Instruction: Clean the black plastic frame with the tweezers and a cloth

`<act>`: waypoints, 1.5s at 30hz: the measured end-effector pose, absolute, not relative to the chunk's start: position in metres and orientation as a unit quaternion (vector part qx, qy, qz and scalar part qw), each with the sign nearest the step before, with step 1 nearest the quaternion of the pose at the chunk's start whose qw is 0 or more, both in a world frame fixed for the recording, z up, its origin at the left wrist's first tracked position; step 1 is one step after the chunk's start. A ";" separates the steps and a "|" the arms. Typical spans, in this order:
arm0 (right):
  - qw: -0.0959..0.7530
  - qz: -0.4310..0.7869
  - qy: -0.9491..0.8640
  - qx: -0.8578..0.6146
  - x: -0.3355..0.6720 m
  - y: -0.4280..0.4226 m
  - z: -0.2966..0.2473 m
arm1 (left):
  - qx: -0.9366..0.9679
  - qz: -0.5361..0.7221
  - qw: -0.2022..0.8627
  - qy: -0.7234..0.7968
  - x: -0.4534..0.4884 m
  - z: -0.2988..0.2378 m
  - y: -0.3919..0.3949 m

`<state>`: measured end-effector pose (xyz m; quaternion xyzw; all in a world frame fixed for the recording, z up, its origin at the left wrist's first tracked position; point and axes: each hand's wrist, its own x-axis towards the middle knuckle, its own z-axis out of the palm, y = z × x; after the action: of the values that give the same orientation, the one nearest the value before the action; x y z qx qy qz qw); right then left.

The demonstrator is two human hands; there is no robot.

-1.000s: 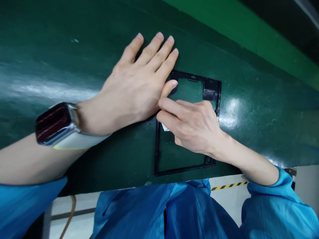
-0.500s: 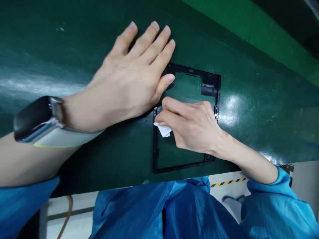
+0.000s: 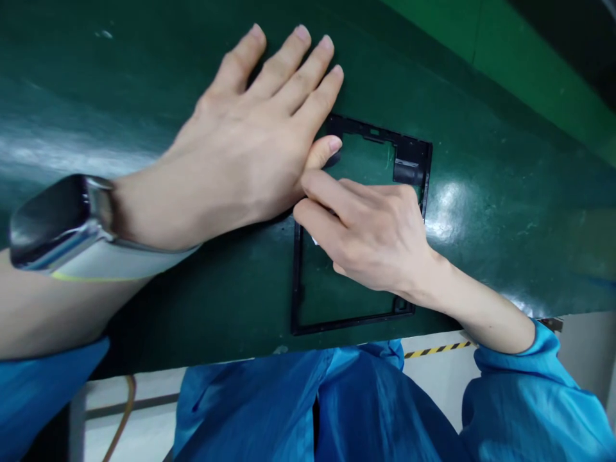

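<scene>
A thin black rectangular frame (image 3: 356,322) lies flat on the green worktop (image 3: 231,308), its upper left part covered by my hands. My left hand (image 3: 255,141) rests palm down with fingers spread, its thumb over the frame's left side. Against the base of that thumb, my right hand (image 3: 370,231) is closed in a pinch above the frame's left bar. Just a scrap of white cloth or tissue (image 3: 315,242) shows beneath its fingers; the rest is hidden.
A smartwatch (image 3: 52,221) is on my left wrist. The worktop's near edge runs just in front of my blue garment (image 3: 260,404). Below it are a yellow-and-black floor stripe (image 3: 437,350) and a brown hose or cable (image 3: 120,417).
My right hand has moved up and left along the frame's left bar, up to my left thumb. Much less of the white piece shows. My left hand stays spread flat.
</scene>
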<state>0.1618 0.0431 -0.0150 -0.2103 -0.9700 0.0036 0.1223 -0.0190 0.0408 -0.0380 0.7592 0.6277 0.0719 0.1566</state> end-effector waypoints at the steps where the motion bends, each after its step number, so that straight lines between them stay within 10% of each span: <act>1: 0.118 0.007 -0.971 -0.206 0.162 0.042 -0.015 | 0.753 0.064 0.163 0.635 -0.018 -0.037 0.041; 45: 0.243 -0.003 -0.953 -0.180 0.180 0.033 -0.030 | 0.771 0.073 0.140 0.617 -0.020 -0.037 0.038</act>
<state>0.1802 0.0327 -0.0299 -0.1801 -0.9531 -0.0034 0.2433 -0.0202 0.0382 -0.0373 0.7711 0.6168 0.0733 0.1397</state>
